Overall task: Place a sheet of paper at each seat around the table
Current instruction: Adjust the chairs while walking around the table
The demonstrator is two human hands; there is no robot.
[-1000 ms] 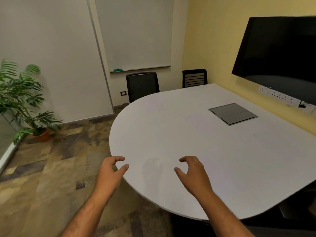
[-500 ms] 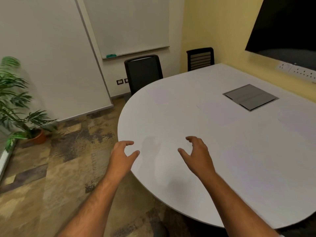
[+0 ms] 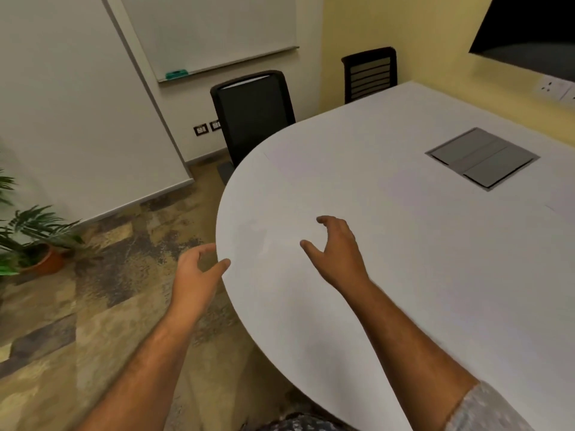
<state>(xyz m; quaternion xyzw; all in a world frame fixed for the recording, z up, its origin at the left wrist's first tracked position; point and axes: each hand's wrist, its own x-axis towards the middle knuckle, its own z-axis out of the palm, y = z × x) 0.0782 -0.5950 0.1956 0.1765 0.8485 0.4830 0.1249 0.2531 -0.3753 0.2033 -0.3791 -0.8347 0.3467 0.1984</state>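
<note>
A white table [image 3: 404, 275] with a rounded end fills the right of the view. My left hand [image 3: 199, 275] hovers at its rounded edge, fingers curled and apart, holding nothing. Over the tabletop, my right hand [image 3: 339, 253] is open too, thumb and fingers spread. Two black chairs stand at the far side: a mesh-backed one [image 3: 253, 116] and a slatted one [image 3: 370, 73]. Faint straight lines on the tabletop near the far chair could be edges of white sheets; I cannot tell for sure.
A grey flap-lid box [image 3: 482, 157] is set into the tabletop. A potted plant [image 3: 31, 241] stands on the patterned floor at the left. A whiteboard [image 3: 211, 26] hangs on the far wall, a dark screen [image 3: 529, 26] and sockets [image 3: 557, 87] on the yellow wall.
The view has swung down and closer to the table's rounded end. Both hands sit higher in the frame and farther forward; they stay open and hold nothing.
</note>
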